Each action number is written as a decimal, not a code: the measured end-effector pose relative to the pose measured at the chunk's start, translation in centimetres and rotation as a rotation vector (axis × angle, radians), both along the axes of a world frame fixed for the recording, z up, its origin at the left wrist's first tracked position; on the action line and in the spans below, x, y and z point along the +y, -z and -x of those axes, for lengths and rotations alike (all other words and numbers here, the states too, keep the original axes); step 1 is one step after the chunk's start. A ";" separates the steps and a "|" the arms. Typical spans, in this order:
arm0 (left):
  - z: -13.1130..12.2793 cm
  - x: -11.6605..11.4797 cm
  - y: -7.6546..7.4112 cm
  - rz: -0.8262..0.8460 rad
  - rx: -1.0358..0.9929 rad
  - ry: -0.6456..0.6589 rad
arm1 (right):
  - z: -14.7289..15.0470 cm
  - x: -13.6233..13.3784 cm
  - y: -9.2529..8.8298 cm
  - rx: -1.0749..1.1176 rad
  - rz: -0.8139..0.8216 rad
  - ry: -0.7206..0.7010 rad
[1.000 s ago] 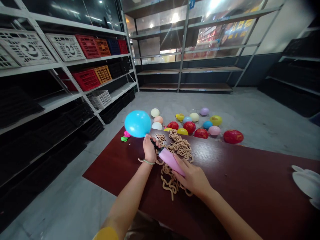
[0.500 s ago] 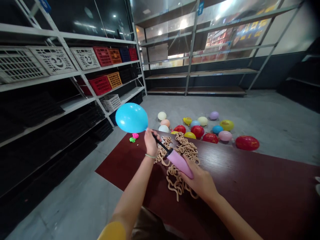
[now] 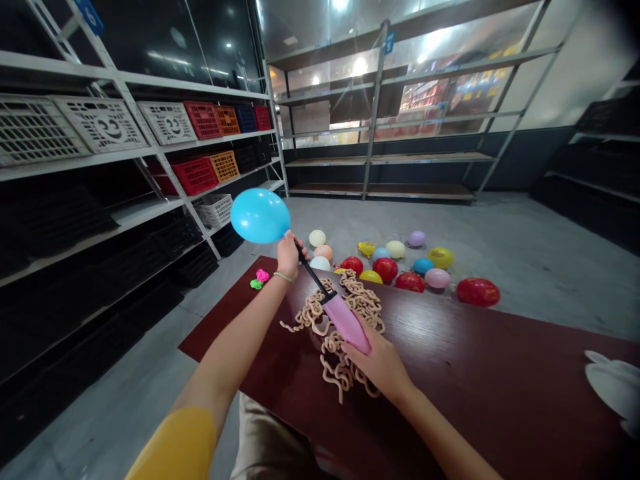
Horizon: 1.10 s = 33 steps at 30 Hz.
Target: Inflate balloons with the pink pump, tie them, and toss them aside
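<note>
An inflated blue balloon [image 3: 260, 215] stands out from my left hand [image 3: 289, 255], whose fingers are closed round its neck at the pump's tip. My right hand [image 3: 377, 357] grips the pink body of the hand pump [image 3: 346, 323]; its black rod runs up to the left hand. Beneath the pump, tangled tan curly strands [image 3: 363, 300] lie on the dark red table [image 3: 450, 373]. Pink and green uninflated balloons [image 3: 261, 277] rest near the table's far left corner.
On the floor beyond the table lie several inflated balloons, among them a red one [image 3: 478, 292]. Shelves with crates [image 3: 200, 175] stand left, and a metal rack [image 3: 420, 159] is at the back. A white object [image 3: 615, 387] sits at the table's right end.
The view has shifted, bringing the white object at the right into fuller sight. Both hands, the pump and the blue balloon appear slightly further left, the hold unchanged.
</note>
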<state>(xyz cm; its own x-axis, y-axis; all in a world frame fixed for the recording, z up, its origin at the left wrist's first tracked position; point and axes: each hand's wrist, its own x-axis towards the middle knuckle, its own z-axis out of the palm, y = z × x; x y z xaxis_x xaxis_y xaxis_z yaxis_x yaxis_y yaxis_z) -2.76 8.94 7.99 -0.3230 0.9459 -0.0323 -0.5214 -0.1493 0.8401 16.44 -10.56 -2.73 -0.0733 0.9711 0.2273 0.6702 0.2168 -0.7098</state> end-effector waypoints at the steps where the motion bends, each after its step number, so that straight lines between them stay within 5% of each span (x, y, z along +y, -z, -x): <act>1: 0.0 0.4 -0.7 -0.014 0.025 0.014 | 0.0 0.0 -0.1 0.034 0.010 0.005; 5: -2.1 -0.1 -0.8 -0.066 0.096 0.089 | -0.4 0.1 0.5 0.130 0.039 0.027; 13: -8.6 -5.3 4.6 0.006 0.083 0.220 | -2.0 0.8 1.5 0.052 -0.034 0.120; 20: -7.5 -5.4 8.3 0.040 -0.078 0.103 | -3.9 1.4 0.5 -0.416 -0.135 0.023; 24: -7.1 -5.9 10.4 0.061 -0.163 0.116 | -5.1 -0.1 -0.1 -0.480 -0.108 -0.067; 33: -6.9 -7.4 10.9 0.065 -0.220 0.120 | -9.8 -6.0 -0.3 -0.512 -0.082 -0.078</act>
